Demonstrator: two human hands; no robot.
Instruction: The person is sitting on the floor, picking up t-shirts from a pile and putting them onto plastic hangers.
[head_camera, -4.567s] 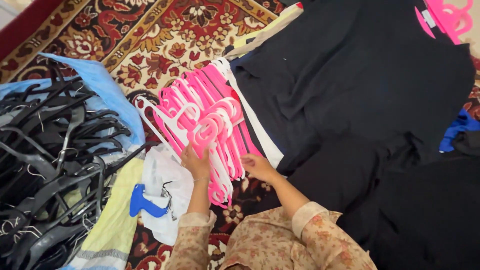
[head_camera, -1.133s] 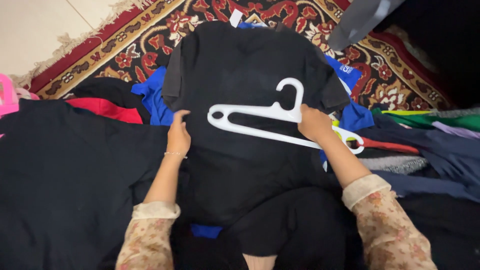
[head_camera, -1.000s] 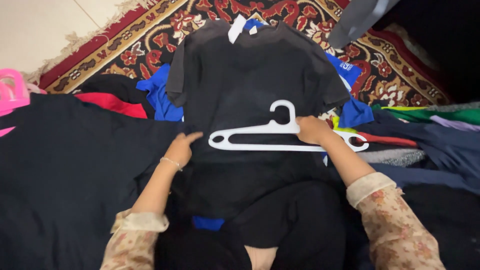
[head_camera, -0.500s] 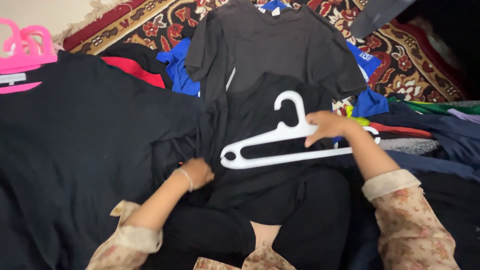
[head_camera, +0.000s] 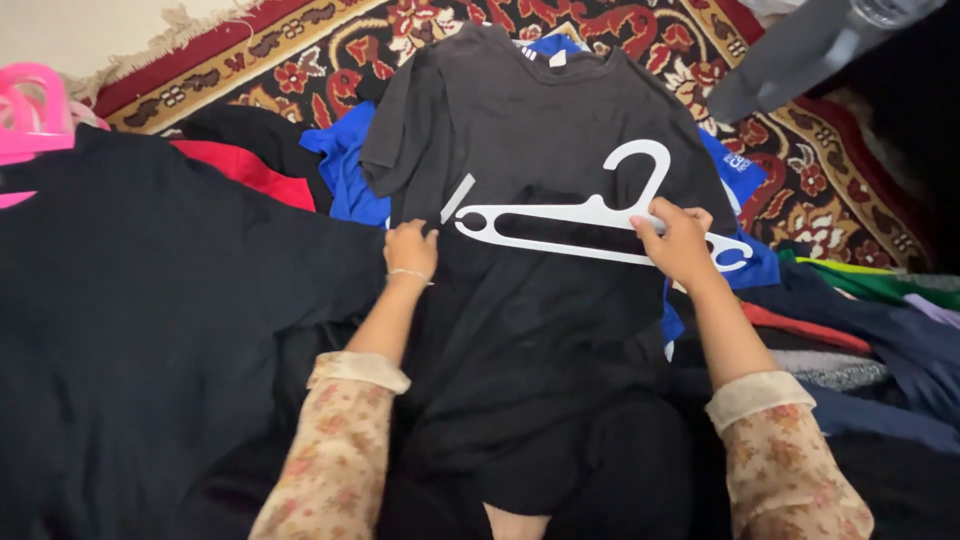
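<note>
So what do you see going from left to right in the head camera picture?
Pink plastic hangers → red cloth → left hand → white plastic hanger → right hand → green cloth.

A small white neck label (head_camera: 556, 58) sits inside the collar of a black T-shirt (head_camera: 540, 130) spread on a patterned rug (head_camera: 300, 60). A white printed patch (head_camera: 735, 160) shows on the blue garment (head_camera: 345, 170) beneath it, at the right. No packages, signs or screens appear.

A white hanger (head_camera: 590, 215) lies on a black T-shirt (head_camera: 540, 300) over a red patterned rug (head_camera: 300, 60).
</note>
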